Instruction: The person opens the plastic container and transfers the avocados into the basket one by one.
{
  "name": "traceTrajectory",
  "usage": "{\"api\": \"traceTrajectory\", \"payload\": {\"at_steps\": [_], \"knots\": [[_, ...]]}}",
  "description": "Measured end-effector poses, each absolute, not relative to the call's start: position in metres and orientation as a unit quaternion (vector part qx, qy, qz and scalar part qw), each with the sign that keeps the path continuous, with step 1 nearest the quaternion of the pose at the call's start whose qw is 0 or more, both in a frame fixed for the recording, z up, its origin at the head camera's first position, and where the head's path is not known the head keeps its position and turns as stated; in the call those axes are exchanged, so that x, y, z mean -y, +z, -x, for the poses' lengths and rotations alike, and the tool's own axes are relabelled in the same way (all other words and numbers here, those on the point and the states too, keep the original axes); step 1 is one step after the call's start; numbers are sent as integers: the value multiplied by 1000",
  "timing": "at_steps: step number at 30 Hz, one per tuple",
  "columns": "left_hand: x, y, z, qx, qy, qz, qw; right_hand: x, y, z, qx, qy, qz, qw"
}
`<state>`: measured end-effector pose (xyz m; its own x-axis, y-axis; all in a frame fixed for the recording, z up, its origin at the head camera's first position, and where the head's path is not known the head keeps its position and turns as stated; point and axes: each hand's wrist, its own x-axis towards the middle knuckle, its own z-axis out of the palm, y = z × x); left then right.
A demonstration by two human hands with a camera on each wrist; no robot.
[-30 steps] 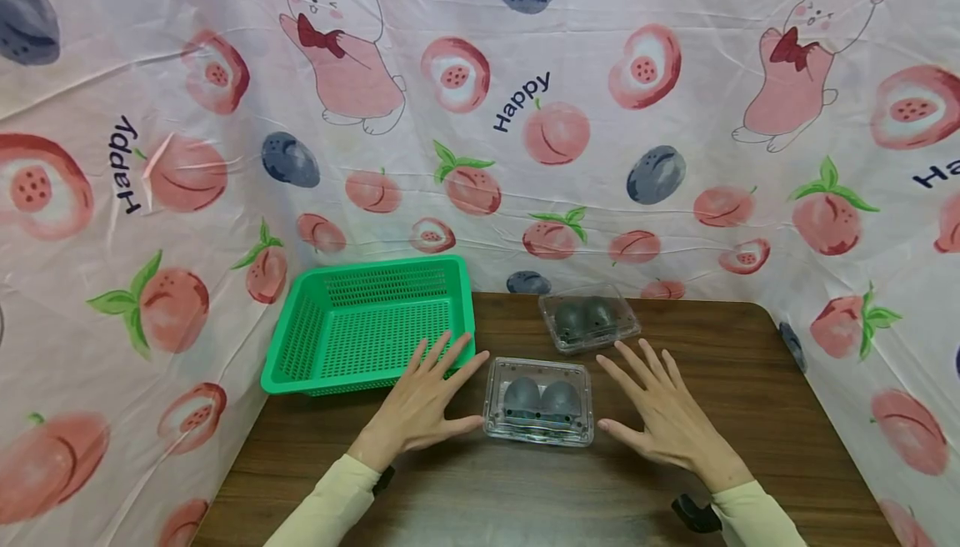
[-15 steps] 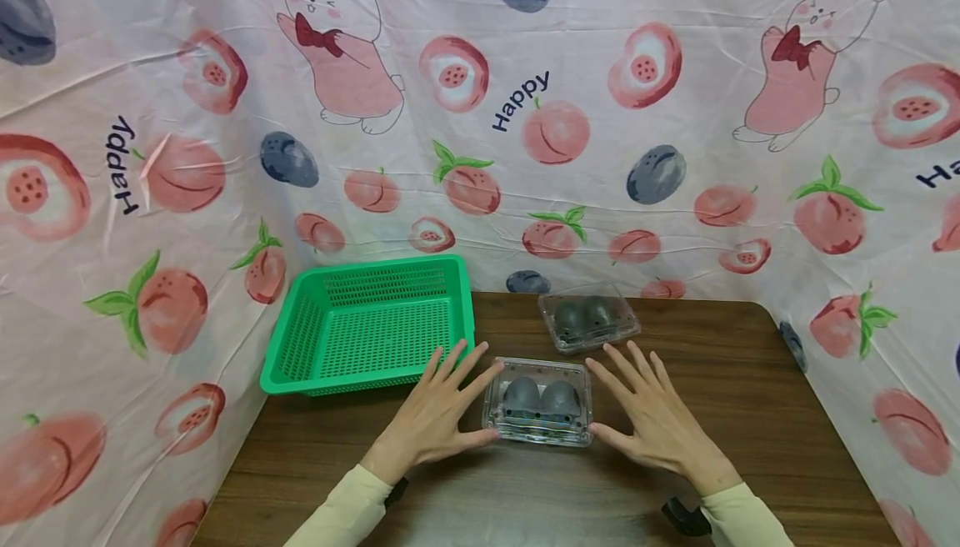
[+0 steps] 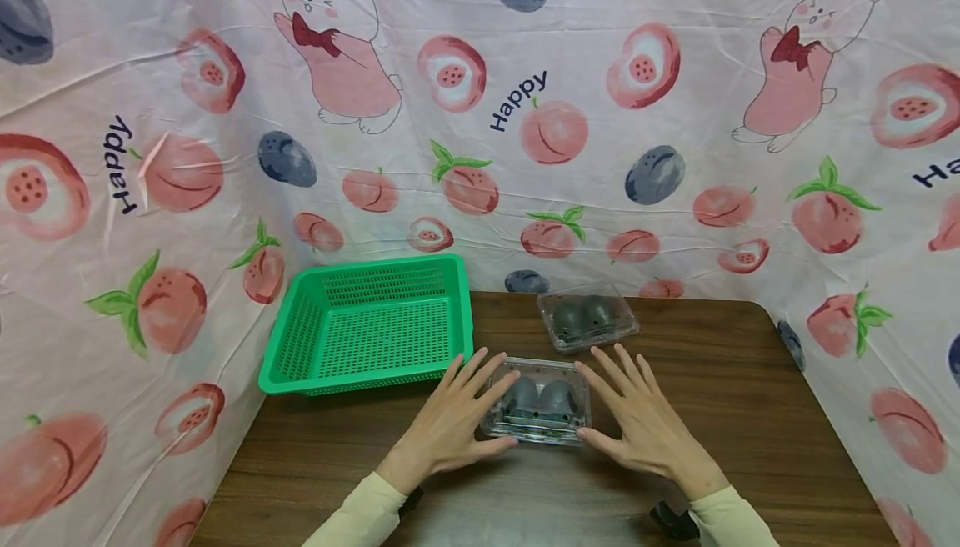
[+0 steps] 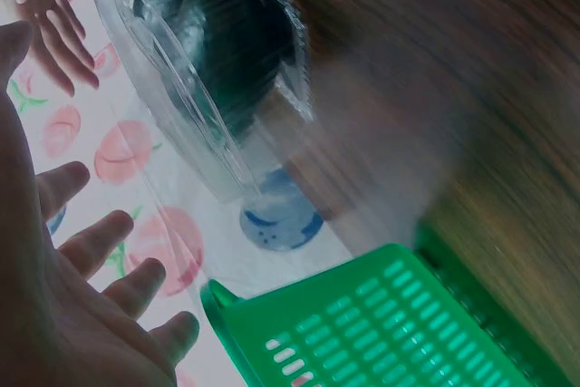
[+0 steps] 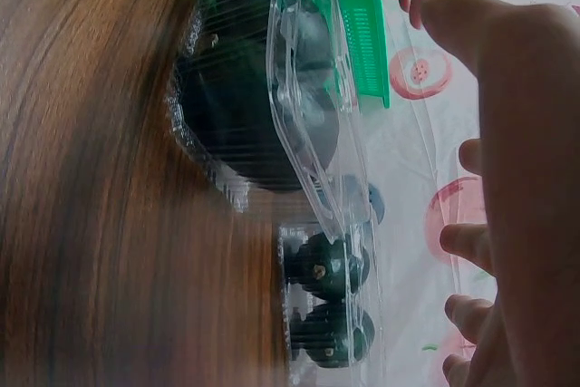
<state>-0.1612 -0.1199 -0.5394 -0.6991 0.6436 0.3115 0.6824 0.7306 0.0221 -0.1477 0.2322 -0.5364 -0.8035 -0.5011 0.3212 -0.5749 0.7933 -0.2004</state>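
Note:
A clear plastic clamshell box [image 3: 551,434] stands on the table with two dark green fruits, which look like avocados [image 3: 558,398], inside. My left hand [image 3: 448,426] is at its left side, fingers spread and partly covering that edge in the head view. On the other side is my right hand [image 3: 647,426], its fingers spread too, with the thumb tip by the front right corner. Whether either hand touches the box is hard to tell. The right wrist view shows the lidded box [image 5: 308,106] close by, beside my fingers.
Behind, a second clamshell box [image 3: 588,326] holds two similar dark fruits. A green perforated plastic basket [image 3: 367,380] stands at the left rear of the wooden table [image 3: 720,372]. Printed cloth [image 3: 555,222] hangs around the back and sides.
Both hands have moved inward from either side, closer to the front clamshell box, fingers still spread. The boxes and basket have not moved.

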Motion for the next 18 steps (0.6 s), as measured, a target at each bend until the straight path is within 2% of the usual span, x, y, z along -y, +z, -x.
{"api": "traceTrajectory", "payload": {"at_steps": [7,18], "knots": [[111,-543,158,912,-82,375,145,-226,-538,144,939,149,-285,120],[102,-554,155,915,-91,375,115,-214,-544,141,934,144,-299,131]]}}
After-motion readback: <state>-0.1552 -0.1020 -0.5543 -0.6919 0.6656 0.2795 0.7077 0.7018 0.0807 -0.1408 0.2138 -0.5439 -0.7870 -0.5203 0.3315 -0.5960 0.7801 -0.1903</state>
